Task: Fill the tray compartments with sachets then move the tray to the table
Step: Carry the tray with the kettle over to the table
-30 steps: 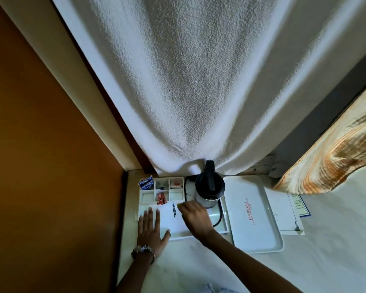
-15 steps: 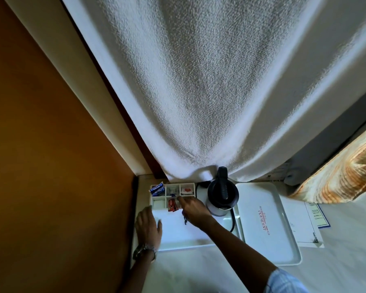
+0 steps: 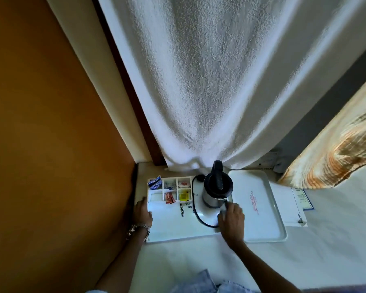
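left hand (image 3: 143, 212) gripped tray (image 3: 178, 227) left edge | right hand (image 3: 230, 220) lay on right edge by kettle (image 3: 217, 187) (grip unclear) | sachets (image 3: 169, 197) sat in compartments

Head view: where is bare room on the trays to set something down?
The plain white tray right of the kettle is bare. The compartment tray is free between left hand and cord. Crowded: sachets at its back, kettle by right hand.
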Action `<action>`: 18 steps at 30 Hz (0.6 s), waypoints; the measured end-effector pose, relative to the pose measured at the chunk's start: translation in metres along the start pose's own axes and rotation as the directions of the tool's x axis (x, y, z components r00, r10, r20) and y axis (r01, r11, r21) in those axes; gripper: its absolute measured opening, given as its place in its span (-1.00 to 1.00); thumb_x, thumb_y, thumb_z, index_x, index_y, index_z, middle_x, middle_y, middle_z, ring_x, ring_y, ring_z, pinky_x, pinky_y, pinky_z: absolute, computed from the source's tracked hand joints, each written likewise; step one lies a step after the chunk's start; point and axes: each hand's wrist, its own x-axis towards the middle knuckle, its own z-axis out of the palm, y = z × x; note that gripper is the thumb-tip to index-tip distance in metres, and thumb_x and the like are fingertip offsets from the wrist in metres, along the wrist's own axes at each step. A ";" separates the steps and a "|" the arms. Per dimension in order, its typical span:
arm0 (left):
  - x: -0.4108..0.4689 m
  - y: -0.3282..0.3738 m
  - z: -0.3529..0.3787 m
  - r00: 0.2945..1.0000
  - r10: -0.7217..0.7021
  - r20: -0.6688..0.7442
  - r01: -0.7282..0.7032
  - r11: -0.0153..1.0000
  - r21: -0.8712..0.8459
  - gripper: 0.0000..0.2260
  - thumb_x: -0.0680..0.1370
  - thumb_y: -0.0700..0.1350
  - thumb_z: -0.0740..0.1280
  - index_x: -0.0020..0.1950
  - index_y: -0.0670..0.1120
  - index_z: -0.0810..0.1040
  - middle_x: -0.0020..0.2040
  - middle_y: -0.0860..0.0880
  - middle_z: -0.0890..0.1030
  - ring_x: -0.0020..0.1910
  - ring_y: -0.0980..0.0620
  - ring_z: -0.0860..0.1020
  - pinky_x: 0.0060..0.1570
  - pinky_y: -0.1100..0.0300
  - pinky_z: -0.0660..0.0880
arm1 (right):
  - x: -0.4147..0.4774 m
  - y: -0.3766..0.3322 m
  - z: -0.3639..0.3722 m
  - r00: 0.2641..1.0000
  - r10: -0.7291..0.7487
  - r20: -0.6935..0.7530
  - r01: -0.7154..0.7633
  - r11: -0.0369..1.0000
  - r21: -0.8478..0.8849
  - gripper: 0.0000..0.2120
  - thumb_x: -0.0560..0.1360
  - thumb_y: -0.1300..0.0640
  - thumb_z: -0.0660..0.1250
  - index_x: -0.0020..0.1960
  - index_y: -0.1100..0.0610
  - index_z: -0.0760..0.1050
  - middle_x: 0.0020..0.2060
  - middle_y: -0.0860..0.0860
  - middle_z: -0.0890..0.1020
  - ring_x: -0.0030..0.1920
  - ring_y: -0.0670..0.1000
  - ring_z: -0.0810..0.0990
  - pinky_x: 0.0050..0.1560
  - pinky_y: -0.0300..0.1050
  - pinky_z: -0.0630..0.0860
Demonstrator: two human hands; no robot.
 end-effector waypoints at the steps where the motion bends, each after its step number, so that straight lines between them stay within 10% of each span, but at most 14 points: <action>1: -0.007 -0.003 0.001 1.000 0.009 -0.006 -0.009 1.000 0.022 -0.46 0.59 -0.24 0.30 0.52 -0.22 0.18 0.47 -0.20 0.35 0.46 -0.17 0.31 0.44 0.02 0.32 | -0.002 0.004 -0.005 0.998 0.063 -0.002 -0.063 0.998 -0.014 -0.61 0.51 0.14 0.36 0.29 0.25 0.43 0.19 0.18 0.52 0.19 0.22 0.49 0.19 0.07 0.45; 9: -0.073 -0.033 0.010 0.999 0.014 0.045 -0.017 0.997 0.077 -0.46 0.57 -0.26 0.31 0.52 -0.18 0.19 0.44 -0.18 0.39 0.41 -0.15 0.39 0.36 0.04 0.40 | -0.051 0.040 -0.010 0.988 0.043 0.147 0.011 0.939 -0.343 -0.56 0.58 0.11 0.18 0.45 0.11 0.30 0.38 0.08 0.37 0.33 0.14 0.36 0.29 -0.02 0.36; 18: -0.148 -0.064 0.014 0.998 -0.048 0.042 0.041 0.989 0.145 -0.60 0.55 -0.35 0.28 0.38 -0.22 0.35 0.31 -0.23 0.51 0.29 -0.20 0.51 0.21 -0.03 0.52 | -0.125 0.040 0.005 0.985 0.133 0.106 -0.108 0.971 -0.213 -0.62 0.57 0.30 0.16 0.38 0.23 0.38 0.36 0.21 0.38 0.35 0.22 0.33 0.36 0.09 0.30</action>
